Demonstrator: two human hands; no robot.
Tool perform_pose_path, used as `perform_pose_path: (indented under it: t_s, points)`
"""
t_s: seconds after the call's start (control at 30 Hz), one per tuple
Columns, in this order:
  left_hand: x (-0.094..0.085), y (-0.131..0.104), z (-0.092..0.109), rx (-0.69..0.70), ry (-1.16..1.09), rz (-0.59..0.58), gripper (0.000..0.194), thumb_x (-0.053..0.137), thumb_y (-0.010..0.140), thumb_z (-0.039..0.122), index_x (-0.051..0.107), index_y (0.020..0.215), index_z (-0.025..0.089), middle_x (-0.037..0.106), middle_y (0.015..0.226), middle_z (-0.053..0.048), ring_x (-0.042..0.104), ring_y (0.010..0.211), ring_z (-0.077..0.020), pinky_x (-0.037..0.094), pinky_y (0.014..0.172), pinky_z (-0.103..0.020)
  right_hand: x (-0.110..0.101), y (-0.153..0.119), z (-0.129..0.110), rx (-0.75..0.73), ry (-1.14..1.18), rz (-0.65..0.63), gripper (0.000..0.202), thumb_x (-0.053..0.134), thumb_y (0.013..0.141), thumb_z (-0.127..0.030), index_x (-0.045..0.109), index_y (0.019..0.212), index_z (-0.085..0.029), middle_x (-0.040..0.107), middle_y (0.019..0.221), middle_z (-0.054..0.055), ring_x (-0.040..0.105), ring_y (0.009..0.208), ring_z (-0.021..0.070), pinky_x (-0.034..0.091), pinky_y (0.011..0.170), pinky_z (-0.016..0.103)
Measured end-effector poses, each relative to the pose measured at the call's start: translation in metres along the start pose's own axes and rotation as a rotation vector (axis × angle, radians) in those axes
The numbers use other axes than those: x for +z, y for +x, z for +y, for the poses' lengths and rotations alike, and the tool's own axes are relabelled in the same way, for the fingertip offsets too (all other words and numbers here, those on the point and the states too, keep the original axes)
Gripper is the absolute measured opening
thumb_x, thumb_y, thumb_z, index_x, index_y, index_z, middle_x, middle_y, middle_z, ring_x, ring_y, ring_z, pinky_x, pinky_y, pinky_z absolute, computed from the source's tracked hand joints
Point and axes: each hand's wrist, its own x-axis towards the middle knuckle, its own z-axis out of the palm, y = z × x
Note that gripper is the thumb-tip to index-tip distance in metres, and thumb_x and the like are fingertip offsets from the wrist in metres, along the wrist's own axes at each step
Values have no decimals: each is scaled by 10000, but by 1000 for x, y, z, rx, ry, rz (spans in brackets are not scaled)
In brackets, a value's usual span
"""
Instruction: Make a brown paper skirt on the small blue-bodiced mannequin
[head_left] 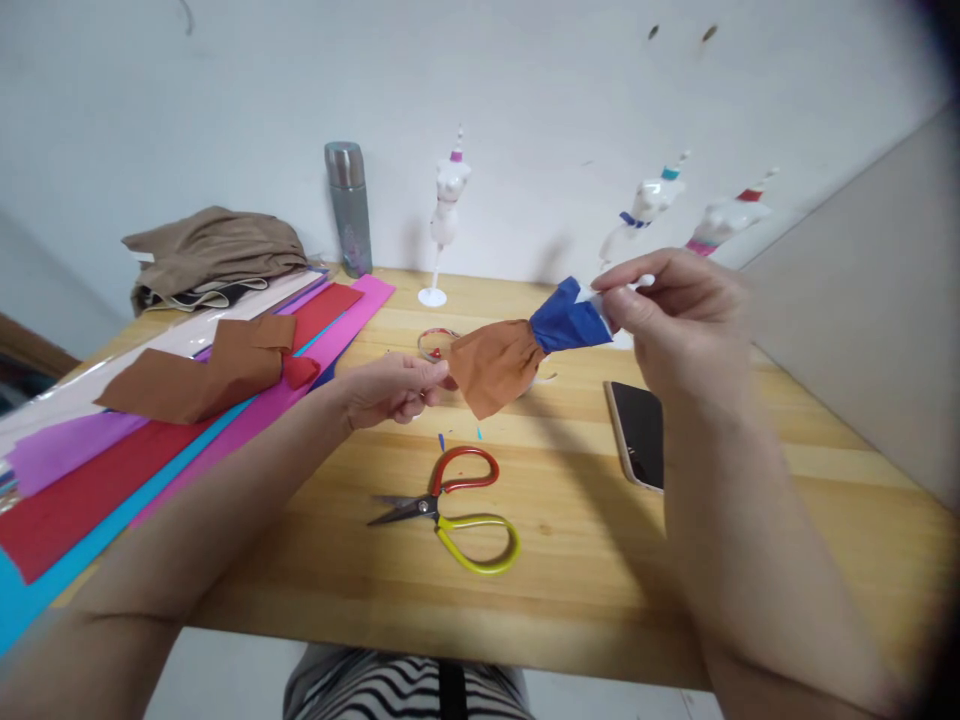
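A small paper dress hangs sideways above the table, with a blue top (568, 318) and a flared brown skirt (495, 366). My right hand (667, 300) pinches its upper end, where some white material and a white knob (646, 281) show. My left hand (397, 388) holds the skirt's hem between thumb and finger. Below lie scissors (424, 507) with one red and one yellow handle, blades slightly apart. Behind the dress, a ring-shaped item (435, 345) is partly hidden.
Coloured paper sheets (142, 450), brown paper (217, 372) and folded cloth (217, 250) lie left. A flask (349, 210) and white mannequin (450, 195) stand behind. Two more mannequins (652, 200) (724, 222) are back right. A phone (637, 435) lies beside my right forearm.
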Motion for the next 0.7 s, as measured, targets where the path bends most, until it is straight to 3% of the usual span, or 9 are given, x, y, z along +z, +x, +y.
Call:
perform_pose_path:
  t_s: [0.13,0.3,0.47,0.7]
  points:
    - [20,-2,-5,10,-207,-23,606,896,727,498,392,584,193,321,467,104,182,384,11,134,357,-128,11,-1,-26,14,-91,11,202,872,792,-485,760,746,-322,658,687,1,532,586,164,430,545,339]
    - [38,-5,-9,70,-319,50,479,864,779,313,426,629,191,328,444,110,198,366,1,159,355,-116,18,-3,-31,24,-122,49,258,868,762,-535,749,725,-309,687,712,9,537,607,168,438,554,340]
    - [32,-1,-12,106,-322,73,446,880,753,283,456,653,186,346,451,113,216,373,1,160,364,-116,17,-2,-23,-25,-58,89,253,883,731,-445,764,747,-222,626,618,-7,485,530,119,359,496,290]
    - [24,3,-23,111,-259,1,509,904,709,431,455,675,193,364,462,111,220,389,0,166,385,-132,24,-2,-23,35,-66,131,232,879,780,-458,742,727,-278,605,618,3,487,556,152,384,529,325]
